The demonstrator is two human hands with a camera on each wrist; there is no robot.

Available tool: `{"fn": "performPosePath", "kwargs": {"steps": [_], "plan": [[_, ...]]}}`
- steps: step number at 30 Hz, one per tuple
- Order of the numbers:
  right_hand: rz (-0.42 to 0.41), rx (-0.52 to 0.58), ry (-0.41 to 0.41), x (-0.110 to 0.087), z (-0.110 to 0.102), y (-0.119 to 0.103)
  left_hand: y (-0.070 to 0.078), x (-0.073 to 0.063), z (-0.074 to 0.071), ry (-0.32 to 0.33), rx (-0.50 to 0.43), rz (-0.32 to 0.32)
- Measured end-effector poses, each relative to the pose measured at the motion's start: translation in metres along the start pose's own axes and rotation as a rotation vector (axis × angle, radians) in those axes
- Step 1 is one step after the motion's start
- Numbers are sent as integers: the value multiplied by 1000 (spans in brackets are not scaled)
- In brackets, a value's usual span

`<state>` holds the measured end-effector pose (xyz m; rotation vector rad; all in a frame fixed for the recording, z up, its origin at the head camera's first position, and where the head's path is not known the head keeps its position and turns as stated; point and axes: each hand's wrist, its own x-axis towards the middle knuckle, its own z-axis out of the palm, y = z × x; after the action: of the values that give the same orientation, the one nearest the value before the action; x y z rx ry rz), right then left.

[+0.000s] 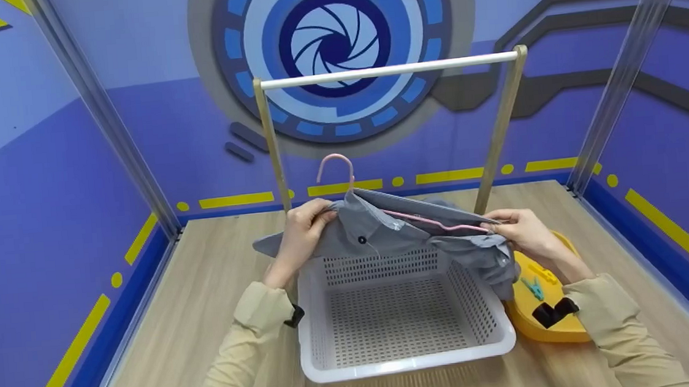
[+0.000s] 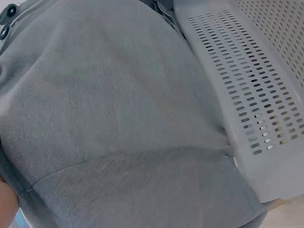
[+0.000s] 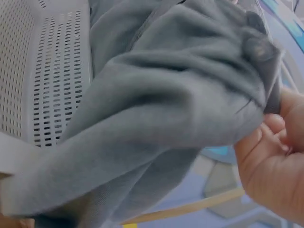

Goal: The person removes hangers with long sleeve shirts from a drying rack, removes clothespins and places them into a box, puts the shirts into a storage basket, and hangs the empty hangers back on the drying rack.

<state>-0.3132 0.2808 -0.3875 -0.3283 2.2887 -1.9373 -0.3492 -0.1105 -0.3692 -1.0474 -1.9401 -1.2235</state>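
A grey buttoned shirt [image 1: 385, 236] is stretched between my hands above the back of a white basket [image 1: 407, 366]. Inside its open front lies a pink clothes hanger [image 1: 423, 219], whose hook rises from the collar. My left hand [image 1: 302, 237] pinches the shirt beside the collar. At the other side my right hand [image 1: 529, 234] pinches the shirt's edge near the hanger's end; whether it also holds the hanger, I cannot tell. Grey cloth [image 2: 118, 95] fills most of the left wrist view. Folds of the shirt [image 3: 156, 104] hang from my fingers in the right wrist view.
Behind the basket stands a rack with a white rail [image 1: 390, 70] and wooden posts. To the right, partly under my right forearm, sits a yellow tray [image 1: 540, 332] with a teal clothespin [image 1: 533, 289] and a yellow one [image 1: 544, 272]. Walls enclose the wooden table [image 1: 203, 278].
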Motion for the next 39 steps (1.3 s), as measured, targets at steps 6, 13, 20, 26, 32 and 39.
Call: {"fn": "performPosePath", "kwargs": {"steps": [6, 13, 20, 26, 32, 39], "plan": [[13, 240, -59, 5, -2, 4, -2, -1, 1, 17, 4, -13], [15, 389, 4, 8, 5, 9, -6, -2, 5, 63, 69, -61], [40, 445, 91, 10, 19, 10, -11, -9, 10, 113, 107, -146], [48, 483, 166, 13, 26, 7, -12, -13, 14, 122, 103, -213], [40, 543, 214, 17, 32, 8, -13, -17, 15, 127, 85, -235], [26, 563, 281, 20, 38, 10, -14, -20, 18, 139, 75, -268]]}}
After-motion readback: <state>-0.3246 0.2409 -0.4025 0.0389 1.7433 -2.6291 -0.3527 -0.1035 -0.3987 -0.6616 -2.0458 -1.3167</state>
